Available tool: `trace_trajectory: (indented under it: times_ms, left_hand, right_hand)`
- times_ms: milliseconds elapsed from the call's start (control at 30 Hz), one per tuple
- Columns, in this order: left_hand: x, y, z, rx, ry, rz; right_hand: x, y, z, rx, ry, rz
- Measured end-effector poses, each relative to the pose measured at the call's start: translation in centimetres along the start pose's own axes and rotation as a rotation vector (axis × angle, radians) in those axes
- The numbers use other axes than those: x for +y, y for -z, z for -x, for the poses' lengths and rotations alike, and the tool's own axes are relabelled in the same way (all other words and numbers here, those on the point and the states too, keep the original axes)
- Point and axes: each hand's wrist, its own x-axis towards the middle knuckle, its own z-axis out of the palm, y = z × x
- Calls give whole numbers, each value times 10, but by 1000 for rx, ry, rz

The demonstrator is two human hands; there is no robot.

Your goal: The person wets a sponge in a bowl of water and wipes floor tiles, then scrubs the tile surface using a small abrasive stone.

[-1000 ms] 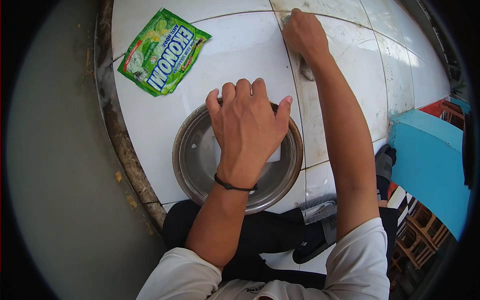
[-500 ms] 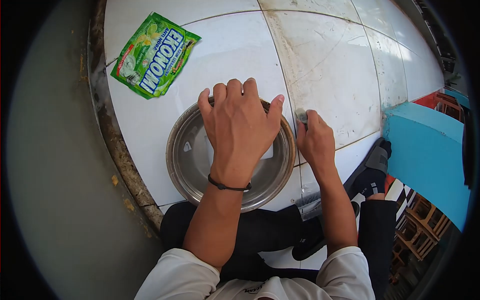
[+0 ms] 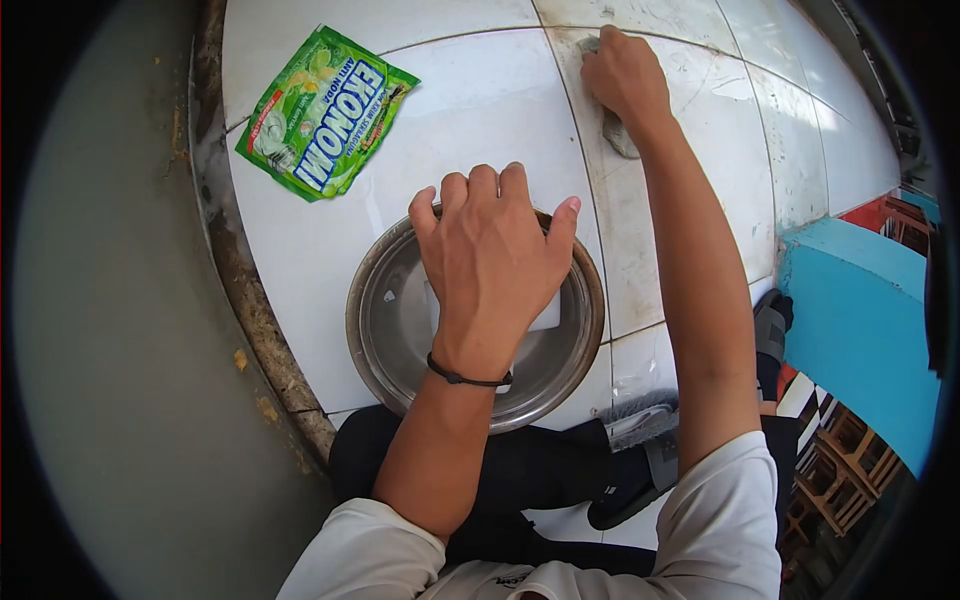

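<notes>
My left hand lies across a round metal basin, its fingers hooked over the far rim and the thumb spread to the right. White patches show inside the basin; I cannot tell whether they are objects or reflections. Farther off to the right, my right hand presses down on the white tiles. Under it is a grey, cloth-like piece, partly hidden by the fingers, and its kind is not clear. A green EKONOMI pouch lies flat at the upper left.
White tiles with brown-stained joints form the surface. A grey wall-like face runs along the left. At right stand a turquoise block and wooden furniture. Clear plastic lies near my leg.
My right hand has moved from beside the basin to farther away along the tiles, and more of the grey piece shows beneath it. My left hand stays on the basin; the view shifts slightly.
</notes>
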Motion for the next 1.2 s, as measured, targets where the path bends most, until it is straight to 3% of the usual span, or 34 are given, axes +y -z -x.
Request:
trace_trajectory:
  times_ms: [333, 467, 700, 833, 1000, 1200]
  left_hand:
    - [3, 1, 4, 23, -9, 57]
    - [3, 2, 5, 10, -10, 39]
    - [2, 2, 2, -16, 5, 1]
    - [1, 2, 0, -22, 11, 3]
    - [-1, 0, 2, 37, -21, 53]
    - [2, 3, 4, 8, -9, 43]
  right_hand:
    - [4, 56, 208, -156, -138, -117]
    - [3, 45, 170, -127, -71, -141]
    - [-12, -1, 7, 67, 51, -61]
    - [-18, 8, -17, 11, 99, -8]
    - [-9, 25, 75, -79, -65, -71]
    - [1, 53, 205, -141, -118, -142]
